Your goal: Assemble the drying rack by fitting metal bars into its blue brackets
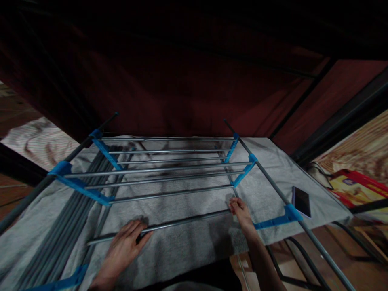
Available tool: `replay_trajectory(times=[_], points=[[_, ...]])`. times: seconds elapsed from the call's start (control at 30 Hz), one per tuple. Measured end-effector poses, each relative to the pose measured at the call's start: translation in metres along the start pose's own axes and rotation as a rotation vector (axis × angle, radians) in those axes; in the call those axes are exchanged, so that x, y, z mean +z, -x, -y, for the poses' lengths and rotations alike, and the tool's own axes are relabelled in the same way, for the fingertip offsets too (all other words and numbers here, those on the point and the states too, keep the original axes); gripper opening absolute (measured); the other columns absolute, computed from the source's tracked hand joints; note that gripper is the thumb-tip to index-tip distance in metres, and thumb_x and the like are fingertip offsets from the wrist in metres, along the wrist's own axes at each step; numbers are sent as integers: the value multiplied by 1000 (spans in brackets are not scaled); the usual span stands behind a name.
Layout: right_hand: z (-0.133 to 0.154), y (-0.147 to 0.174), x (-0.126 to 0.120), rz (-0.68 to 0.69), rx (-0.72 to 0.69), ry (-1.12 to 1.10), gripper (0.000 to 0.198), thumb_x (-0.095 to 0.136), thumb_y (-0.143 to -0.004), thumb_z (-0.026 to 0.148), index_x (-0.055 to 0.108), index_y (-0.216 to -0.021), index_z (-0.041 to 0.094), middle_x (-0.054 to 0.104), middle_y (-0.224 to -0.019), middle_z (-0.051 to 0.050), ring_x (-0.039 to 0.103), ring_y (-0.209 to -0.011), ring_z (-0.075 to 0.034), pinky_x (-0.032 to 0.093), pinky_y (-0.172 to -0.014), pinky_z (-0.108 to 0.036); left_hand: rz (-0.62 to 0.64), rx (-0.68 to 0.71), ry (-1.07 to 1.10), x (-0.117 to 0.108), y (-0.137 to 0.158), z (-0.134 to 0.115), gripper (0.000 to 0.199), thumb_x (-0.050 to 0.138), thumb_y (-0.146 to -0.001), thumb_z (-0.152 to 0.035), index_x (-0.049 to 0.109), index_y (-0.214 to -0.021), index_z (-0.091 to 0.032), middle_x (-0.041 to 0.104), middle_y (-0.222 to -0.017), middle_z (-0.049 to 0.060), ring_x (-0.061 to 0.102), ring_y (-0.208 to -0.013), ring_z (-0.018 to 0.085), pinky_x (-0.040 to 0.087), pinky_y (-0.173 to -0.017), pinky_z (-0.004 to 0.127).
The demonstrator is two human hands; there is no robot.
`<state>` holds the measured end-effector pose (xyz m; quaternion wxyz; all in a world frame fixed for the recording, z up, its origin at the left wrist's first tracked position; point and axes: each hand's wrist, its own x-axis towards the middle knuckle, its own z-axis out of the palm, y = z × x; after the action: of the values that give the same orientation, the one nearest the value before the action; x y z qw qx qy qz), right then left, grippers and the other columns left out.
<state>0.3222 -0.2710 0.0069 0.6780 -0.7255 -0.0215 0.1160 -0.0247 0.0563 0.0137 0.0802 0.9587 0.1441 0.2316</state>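
A loose grey metal tube (188,220) lies across the front of a partly built rack on the grey cloth. My left hand (129,239) is closed round this tube near its left end, with the thumb on the near side. At the tube's right end, my right hand (241,210) is closed, its fingers curled about the tip. Beyond both hands, the rack's crossbars (178,167) run between blue plastic brackets (81,186). Another blue bracket (277,219) sits on the right side pole (271,182), close to my right forearm.
Several grey tubes (68,218) lie side by side at the left. A phone (301,201) rests on the cloth (266,151) beyond the right pole. Dark red fabric (182,93) hangs behind the rack. A red and yellow box (357,188) is at far right.
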Motion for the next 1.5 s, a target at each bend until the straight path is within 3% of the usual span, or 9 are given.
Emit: replay_trajectory(times=[0.13, 0.23, 0.37, 0.53, 0.7, 0.87, 1.5], points=[[8, -22, 2, -157, -185, 190, 34, 67, -71, 40, 63, -100, 24, 66, -100, -6, 60, -102, -27, 47, -103, -46, 0, 9, -19, -4, -1, 1, 38, 50, -103, -57, 74, -100, -27, 79, -99, 5, 73, -96, 26, 57, -89, 40], [11, -35, 9, -203, -281, 290, 41, 63, -71, 39, 60, -109, 24, 64, -114, -11, 54, -121, -31, 37, -116, -50, 2, 22, -46, -6, -7, 4, 39, 44, -106, -52, 75, -104, -28, 79, -101, 4, 73, -98, 26, 55, -90, 42], [9, -49, 19, -177, -327, 387, 41, 59, -73, 38, 59, -111, 24, 64, -111, -12, 56, -114, -31, 41, -111, -51, -40, -8, -83, -8, -34, -5, 41, 37, -108, -47, 72, -112, -26, 77, -107, 7, 70, -103, 27, 51, -94, 43], [6, -61, 20, -182, -322, 479, 26, 56, -75, 38, 58, -97, 26, 61, -94, -6, 55, -95, -27, 48, -98, -47, -13, -20, -103, 5, -83, -16, 42, 39, -108, -45, 65, -132, -21, 73, -122, 11, 66, -110, 29, 49, -96, 44], [4, -63, 20, -206, -334, 530, 24, 58, -76, 42, 58, -95, 26, 59, -88, -4, 55, -87, -25, 49, -89, -42, 100, 26, -48, 34, -112, 2, 36, 40, -107, -40, 70, -119, -22, 77, -109, 9, 70, -103, 27, 52, -93, 42], [0, -62, 21, -230, -352, 572, 29, 54, -82, 48, 60, -99, 25, 59, -90, -6, 56, -86, -27, 48, -88, -43, 129, 59, -42, 48, -119, 15, 38, 38, -108, -38, 72, -111, -22, 78, -105, 8, 72, -99, 26, 54, -93, 41], [-7, -67, 22, -238, -389, 627, 28, 46, -86, 36, 63, -102, 20, 64, -98, -14, 60, -94, -30, 48, -94, -46, 150, 157, -32, 40, -122, 12, 35, 39, -108, -33, 72, -108, -21, 75, -98, 10, 71, -91, 25, 54, -86, 39]])
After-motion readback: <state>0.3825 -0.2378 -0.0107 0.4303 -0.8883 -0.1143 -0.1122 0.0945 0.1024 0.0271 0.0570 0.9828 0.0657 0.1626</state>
